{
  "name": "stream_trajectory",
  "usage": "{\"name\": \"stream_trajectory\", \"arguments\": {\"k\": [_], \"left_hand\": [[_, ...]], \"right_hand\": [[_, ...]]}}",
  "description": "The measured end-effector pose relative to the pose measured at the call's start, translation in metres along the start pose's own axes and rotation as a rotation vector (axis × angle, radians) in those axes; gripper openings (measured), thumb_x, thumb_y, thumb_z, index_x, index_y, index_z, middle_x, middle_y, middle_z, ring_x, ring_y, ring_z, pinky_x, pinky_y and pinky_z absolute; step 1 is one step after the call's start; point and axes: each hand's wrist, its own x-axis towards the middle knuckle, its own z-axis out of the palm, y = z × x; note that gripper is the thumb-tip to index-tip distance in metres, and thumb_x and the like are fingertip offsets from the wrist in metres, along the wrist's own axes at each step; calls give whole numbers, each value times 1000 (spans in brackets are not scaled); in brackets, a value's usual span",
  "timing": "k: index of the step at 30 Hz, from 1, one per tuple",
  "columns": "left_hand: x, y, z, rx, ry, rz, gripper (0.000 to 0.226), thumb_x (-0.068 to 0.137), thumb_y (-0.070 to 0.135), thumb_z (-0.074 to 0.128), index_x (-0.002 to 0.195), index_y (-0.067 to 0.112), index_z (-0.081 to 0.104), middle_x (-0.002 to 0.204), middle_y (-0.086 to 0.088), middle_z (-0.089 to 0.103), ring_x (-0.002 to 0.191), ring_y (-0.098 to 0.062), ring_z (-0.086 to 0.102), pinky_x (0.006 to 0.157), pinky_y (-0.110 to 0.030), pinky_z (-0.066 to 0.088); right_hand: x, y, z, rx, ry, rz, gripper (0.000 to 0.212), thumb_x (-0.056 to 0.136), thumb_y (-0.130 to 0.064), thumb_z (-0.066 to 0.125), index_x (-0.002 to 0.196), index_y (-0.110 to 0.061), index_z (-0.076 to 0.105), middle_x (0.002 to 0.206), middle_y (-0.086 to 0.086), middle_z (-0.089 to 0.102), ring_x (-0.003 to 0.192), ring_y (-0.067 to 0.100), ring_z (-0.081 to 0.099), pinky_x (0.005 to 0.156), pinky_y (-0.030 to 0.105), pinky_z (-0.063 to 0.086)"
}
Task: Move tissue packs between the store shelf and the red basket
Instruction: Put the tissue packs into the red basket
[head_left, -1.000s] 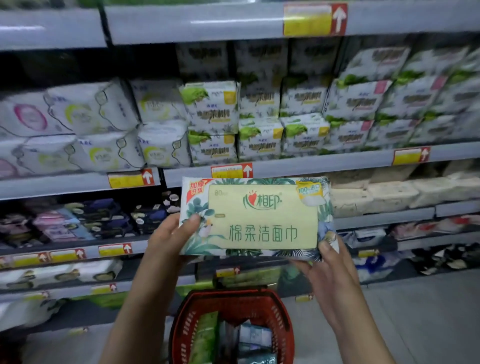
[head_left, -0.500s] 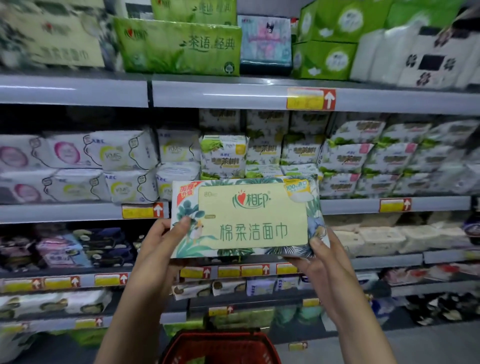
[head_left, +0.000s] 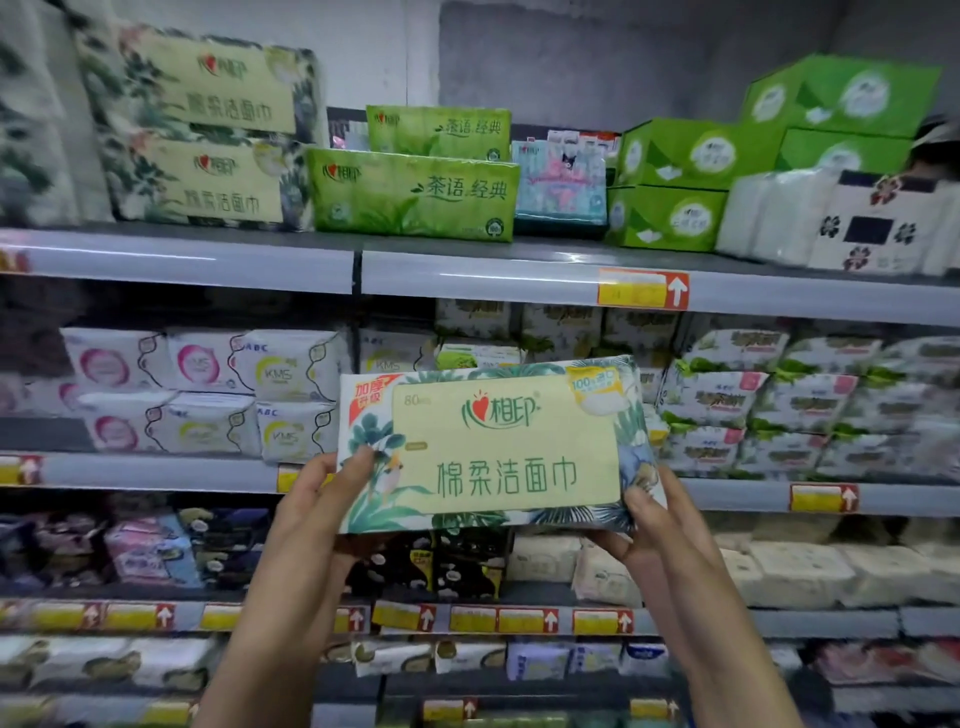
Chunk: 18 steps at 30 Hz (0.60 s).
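Note:
I hold a tissue pack (head_left: 498, 447) with a pale yellow label and leafy print upright in front of the middle shelves. My left hand (head_left: 322, 499) grips its lower left corner, thumb on the front. My right hand (head_left: 649, 525) grips its lower right corner from below. Two matching packs (head_left: 208, 130) lie stacked on the top shelf (head_left: 208, 260) at the upper left. The red basket is out of view.
Green tissue packs (head_left: 415, 192), a blue pack (head_left: 561, 187), green boxes (head_left: 727, 176) and white packs (head_left: 831, 223) fill the top shelf to the right. Lower shelves hold rows of white and dark packets. A person's head (head_left: 935, 150) shows at the far right.
The view has tilted upward: the top shelf has come into sight and the red basket has dropped out of the frame. Both hands have kept their grip and raised the pack.

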Motion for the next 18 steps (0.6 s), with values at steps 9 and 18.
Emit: {"name": "stream_trajectory", "arguments": {"k": [9,18], "left_hand": [[-11,12,-9,16,46,70,49,66,43,65,106,14,63,100,-4,74,86,-15,71,67,-26,59],[-39,-1,-28,119,162,4,36,72,41,61,91,11,57,86,-2,75,83,-19,72,75,-38,57]], "right_hand": [[-3,4,16,-7,-70,-1,122,36,-61,88,141,-24,39,129,-1,62,113,18,62,95,43,51],[-16,27,12,59,-99,133,104,33,-60,90,127,-30,55,123,-2,66,113,22,61,95,45,48]]}}
